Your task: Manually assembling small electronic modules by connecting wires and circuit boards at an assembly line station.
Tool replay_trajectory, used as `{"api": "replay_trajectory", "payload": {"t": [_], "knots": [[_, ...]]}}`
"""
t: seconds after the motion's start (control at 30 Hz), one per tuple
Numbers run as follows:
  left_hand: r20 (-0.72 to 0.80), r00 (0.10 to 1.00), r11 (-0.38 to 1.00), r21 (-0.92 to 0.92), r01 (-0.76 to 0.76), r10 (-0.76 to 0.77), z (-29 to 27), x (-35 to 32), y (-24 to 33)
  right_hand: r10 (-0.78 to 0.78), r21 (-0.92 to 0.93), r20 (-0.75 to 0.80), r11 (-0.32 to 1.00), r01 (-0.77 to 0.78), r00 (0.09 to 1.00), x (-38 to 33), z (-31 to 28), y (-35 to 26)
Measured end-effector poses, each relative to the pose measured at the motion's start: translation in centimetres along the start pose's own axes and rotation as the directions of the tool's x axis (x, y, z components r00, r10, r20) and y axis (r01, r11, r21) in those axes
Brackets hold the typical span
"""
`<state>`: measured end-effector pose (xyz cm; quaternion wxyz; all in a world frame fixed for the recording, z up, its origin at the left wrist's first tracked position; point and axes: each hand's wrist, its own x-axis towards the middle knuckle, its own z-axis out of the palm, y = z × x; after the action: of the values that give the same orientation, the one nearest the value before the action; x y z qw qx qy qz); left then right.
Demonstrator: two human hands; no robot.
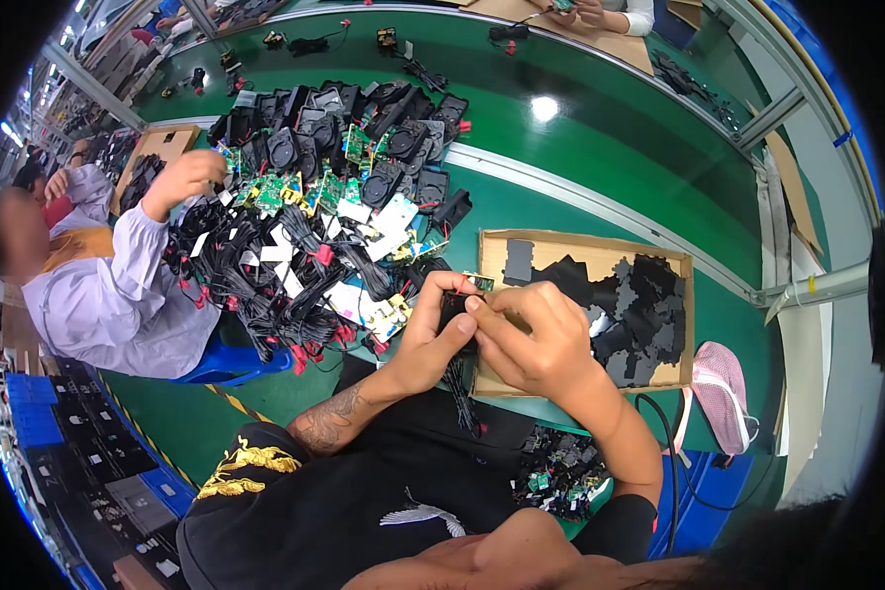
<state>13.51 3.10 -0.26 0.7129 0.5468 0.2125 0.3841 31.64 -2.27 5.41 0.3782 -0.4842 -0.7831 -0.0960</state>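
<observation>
Embroidered black cloth (315,501) lies below left hand (431,346) and right hand (543,339), both pinching a small dark part (451,309).

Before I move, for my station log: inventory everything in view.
Circuit boards: many, green, in heap
Housings: many, black, heap's far side
Cables: many, black, heap's near side
Tray: one, brown, right of heap
Sheet pieces: many, black, in tray
Mesh item: one, pink, right of tray
Worktable: one, green, beneath tray
Stool: one, blue, left
Workers: several, nearest in lavender, left and far
Held part: one, dark, left of tray
Left fingers: several, bare, on held part
Right fingers: several, bare, likewise
</observation>
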Motion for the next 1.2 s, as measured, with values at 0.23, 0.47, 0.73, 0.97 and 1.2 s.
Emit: {"api": "replay_trajectory", "payload": {"t": [0.23,0.47,0.73,0.97,1.2], "knots": [[-0.003,1.0,0.994,0.11,-0.027,0.028,0.1,0.1,0.0,-0.019,0.011,0.054,1.0,0.018,0.998,0.0,0.2,-0.1],[0.098,0.992,0.983,0.154,-0.099,0.084,-0.4,0.3,0.3,-0.095,-0.105,-0.016,0.99,0.093,0.995,-0.1,-0.4,0.1],[0.234,0.967,0.977,-0.158,0.142,-0.102,-0.2,0.1,1.7,-0.055,0.027,-0.094,0.998,0.058,0.994,0.5,-1.1,0.3],[0.331,0.918,0.889,-0.319,0.327,-0.219,-0.6,0.1,2.1,-0.133,0.017,-0.063,0.991,0.134,0.989,0.2,-1.3,0.6],[0.397,0.899,0.917,-0.259,0.304,-0.185,-1.0,0.5,2.4,-0.134,0.005,-0.063,0.991,0.134,0.989,0.1,-1.0,1.0]]}}
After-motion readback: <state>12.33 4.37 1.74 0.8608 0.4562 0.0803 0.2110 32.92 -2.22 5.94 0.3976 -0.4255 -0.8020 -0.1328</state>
